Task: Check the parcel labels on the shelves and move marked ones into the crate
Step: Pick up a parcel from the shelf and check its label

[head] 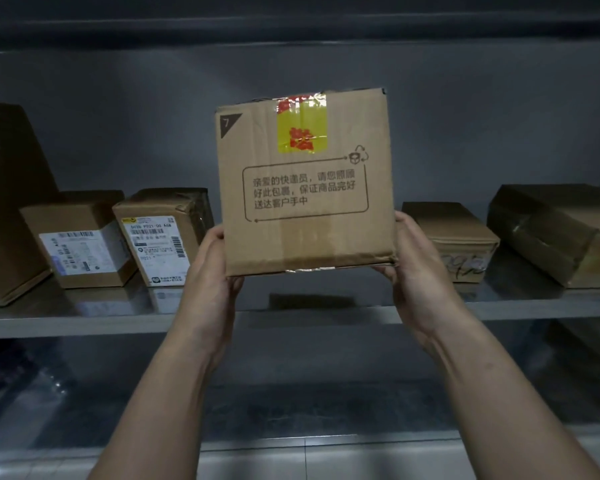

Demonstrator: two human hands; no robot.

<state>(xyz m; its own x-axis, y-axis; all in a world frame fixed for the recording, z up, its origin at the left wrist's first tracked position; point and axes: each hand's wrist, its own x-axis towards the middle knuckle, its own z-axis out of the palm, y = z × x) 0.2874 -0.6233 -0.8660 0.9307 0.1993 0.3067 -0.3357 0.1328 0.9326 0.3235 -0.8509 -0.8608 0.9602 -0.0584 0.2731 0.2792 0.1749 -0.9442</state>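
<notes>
parcel held up in both hands before the shelf

the left hand (pixel 212 268) and the right hand (pixel 414 271) grasp the lower corners of a cardboard parcel (pixel 305 216), one on each side, fingers curled under and behind it. the parcel is raised upright in front of the shelf (pixel 84 322), clear of its surface. its near face carries a strip of yellow tape (pixel 302 128) with red print, a dark corner triangle marked 7 and a framed block of printed text. on the shelf behind, two labelled boxes (pixel 160 237) and a large box (pixel 7 202) stand to the left; a flat box (pixel 454 237) and a taped box (pixel 555 233) lie to the right.
</notes>
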